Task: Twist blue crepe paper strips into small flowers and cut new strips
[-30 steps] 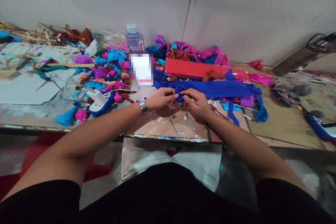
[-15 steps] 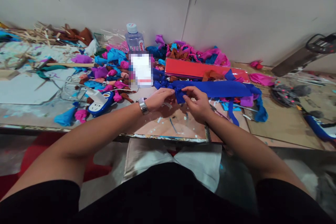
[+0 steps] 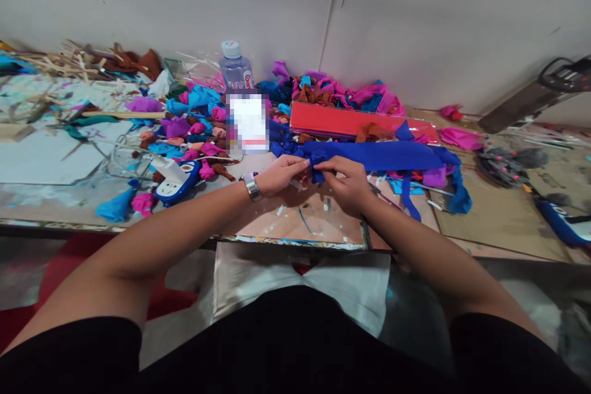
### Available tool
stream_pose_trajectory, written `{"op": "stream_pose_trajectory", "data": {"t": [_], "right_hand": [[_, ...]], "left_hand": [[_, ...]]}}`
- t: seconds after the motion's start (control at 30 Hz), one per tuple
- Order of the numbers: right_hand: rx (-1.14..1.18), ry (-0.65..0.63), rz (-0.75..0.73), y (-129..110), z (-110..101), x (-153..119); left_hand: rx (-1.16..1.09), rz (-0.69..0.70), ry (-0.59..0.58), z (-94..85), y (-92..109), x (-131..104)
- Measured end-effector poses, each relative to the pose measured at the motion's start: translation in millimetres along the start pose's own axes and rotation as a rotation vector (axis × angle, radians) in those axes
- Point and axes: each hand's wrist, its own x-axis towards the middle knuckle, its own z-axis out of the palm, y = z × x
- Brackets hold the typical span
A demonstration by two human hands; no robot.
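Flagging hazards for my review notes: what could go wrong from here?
The gathered blue piece, held at the fingertips of the left hand and right hand, might loosen if either slips. If dropped, it could be hard to spot against the similarly coloured blue strip just behind.

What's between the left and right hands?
Head view: a bunched blue piece, touched by both the left hand and right hand.

Between left hand point(image 3: 284, 176) and right hand point(image 3: 347, 186), a scrunched blue piece point(image 3: 317, 171) peeks out, partly covered by fingers! Beyond the left hand, blurring swallows a bright panel point(image 3: 252, 122), which hides the base of the bottle point(image 3: 235, 72). Far past the right hand, the view's edge slices off a blue-and-white device point(image 3: 561, 226) and dark cylinder point(image 3: 514, 100).
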Motion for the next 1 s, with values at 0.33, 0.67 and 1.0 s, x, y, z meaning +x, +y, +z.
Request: {"op": "stream_pose_trajectory", "data": {"t": [0.33,0.67,1.0], "right_hand": [[-0.042,-0.013,0.006,-2.4,-1.7,0.2],[-0.049,-0.02,0.07,-2.0,0.0,-1.2],[0.011,-0.047,0.079,-4.8,-1.0,-1.4]], "left_hand": [[0.066,0.005,0.017,-0.8,-1.3,1.2],[0.131,0.026,-0.041,0.3,5.6,-0.4],[0.095,0.011,-0.015,0.6,4.6,0.5]]}}
